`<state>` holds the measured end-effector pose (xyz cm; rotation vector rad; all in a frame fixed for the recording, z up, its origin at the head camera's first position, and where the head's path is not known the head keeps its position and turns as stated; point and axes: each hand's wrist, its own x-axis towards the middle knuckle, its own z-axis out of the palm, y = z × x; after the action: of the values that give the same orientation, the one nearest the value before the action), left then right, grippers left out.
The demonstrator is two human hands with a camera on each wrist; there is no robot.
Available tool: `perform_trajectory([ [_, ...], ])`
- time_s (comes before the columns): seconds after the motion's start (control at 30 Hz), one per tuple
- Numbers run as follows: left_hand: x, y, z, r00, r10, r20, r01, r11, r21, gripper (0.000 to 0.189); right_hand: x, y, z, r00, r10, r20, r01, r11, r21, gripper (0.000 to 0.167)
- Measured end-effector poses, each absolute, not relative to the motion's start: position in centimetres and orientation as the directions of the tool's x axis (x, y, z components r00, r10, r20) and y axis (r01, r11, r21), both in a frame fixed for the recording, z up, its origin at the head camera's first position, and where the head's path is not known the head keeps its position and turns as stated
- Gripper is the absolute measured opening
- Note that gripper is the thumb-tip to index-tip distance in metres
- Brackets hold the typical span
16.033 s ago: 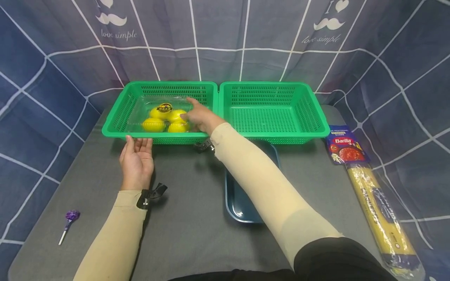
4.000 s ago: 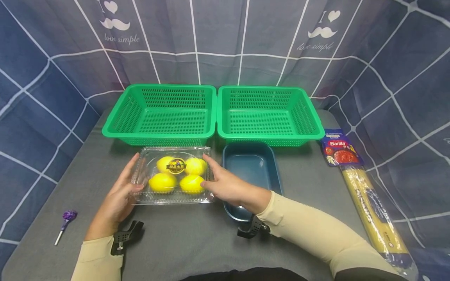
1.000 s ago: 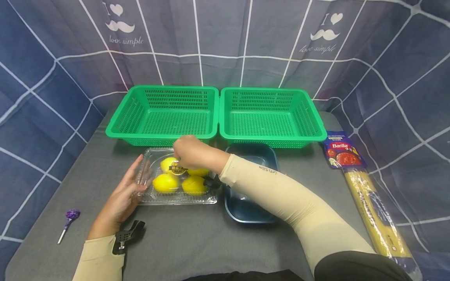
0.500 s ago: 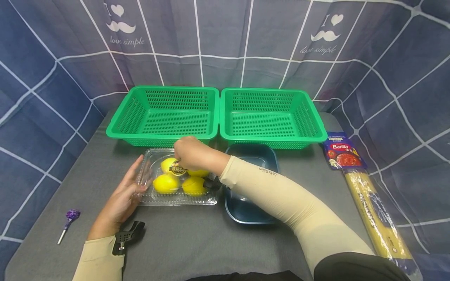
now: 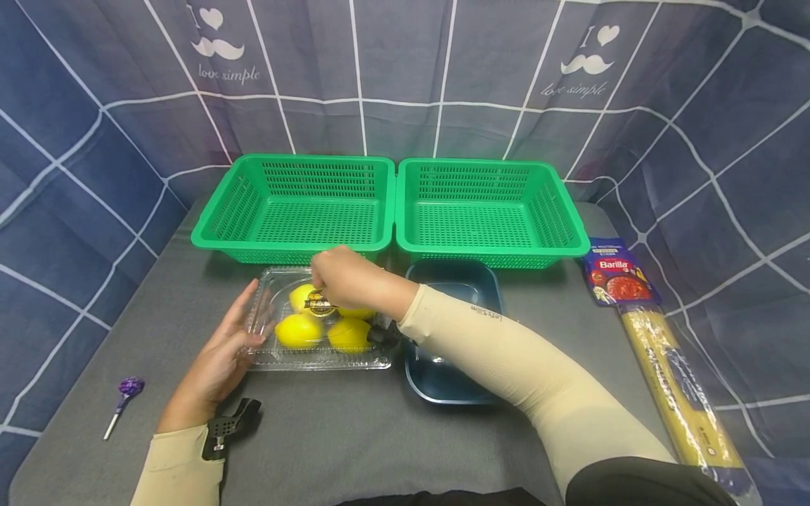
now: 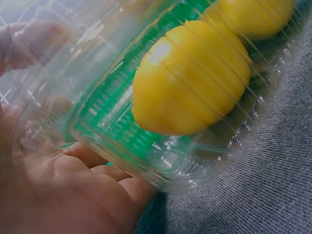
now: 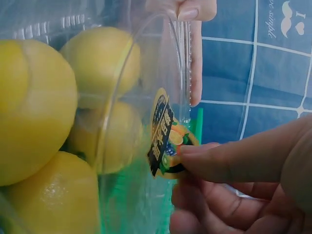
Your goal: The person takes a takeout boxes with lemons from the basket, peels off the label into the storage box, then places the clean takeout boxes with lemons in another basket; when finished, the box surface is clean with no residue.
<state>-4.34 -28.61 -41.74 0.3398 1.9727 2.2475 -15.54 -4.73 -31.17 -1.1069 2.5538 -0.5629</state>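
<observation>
A clear plastic clamshell box (image 5: 272,302) of yellow lemons (image 5: 299,331) lies on the grey table in front of the left basket. My left hand (image 5: 218,358) grips its left side, thumb on top; in the left wrist view, fingers (image 6: 87,183) lie beneath its edge beside a lemon (image 6: 192,78). My right hand (image 5: 354,277) reaches over the lid to the round black and yellow sticker (image 5: 320,303). In the right wrist view my right thumb and curled fingers pinch that sticker (image 7: 163,136) at its edge. How much of it is off the lid, I cannot tell.
Two green baskets (image 5: 294,244) (image 5: 490,251) stand side by side at the back. A dark blue tray (image 5: 443,372) sits partly under my right forearm. On the right lie a Barilla sauce pouch (image 5: 619,274) and a spaghetti pack (image 5: 680,393); a purple lollipop (image 5: 130,386) lies left.
The lemon box has come out of the left basket onto the table. My right hand has moved from its right side to the sticker. Over the last second, both hands barely shift.
</observation>
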Motion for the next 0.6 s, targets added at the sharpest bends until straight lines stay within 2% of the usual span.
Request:
perform_trajectory([
  [0.03,-4.3,-28.6,-41.7,-0.966,0.245,0.079,0.048,-0.132,0.990,0.094,-15.4,-4.6,-31.1,-0.664,-0.740,-0.106,-0.622,0.625,-0.471,0.019],
  [0.1,-4.3,-28.6,-41.8,-0.967,0.244,0.077,0.048,-0.123,0.991,0.094,-15.1,-4.3,-30.9,-0.671,-0.737,-0.078,-0.618,0.614,-0.492,0.022],
  [0.2,-4.3,-28.6,-41.8,-0.967,0.243,0.076,0.048,-0.120,0.992,0.094,-14.5,-3.5,-30.1,-0.649,-0.760,-0.038,-0.633,0.567,-0.528,0.015],
  [0.4,-4.4,-28.5,-41.7,-0.965,0.244,0.095,0.060,-0.146,0.987,0.093,-13.6,-0.5,-28.1,-0.600,-0.799,0.040,-0.628,0.439,-0.642,0.011],
  [0.6,-4.3,-28.6,-41.7,-0.961,0.254,0.110,0.068,-0.169,0.983,0.092,-13.8,3.8,-27.5,-0.646,-0.762,0.039,-0.530,0.411,-0.742,0.008],
])
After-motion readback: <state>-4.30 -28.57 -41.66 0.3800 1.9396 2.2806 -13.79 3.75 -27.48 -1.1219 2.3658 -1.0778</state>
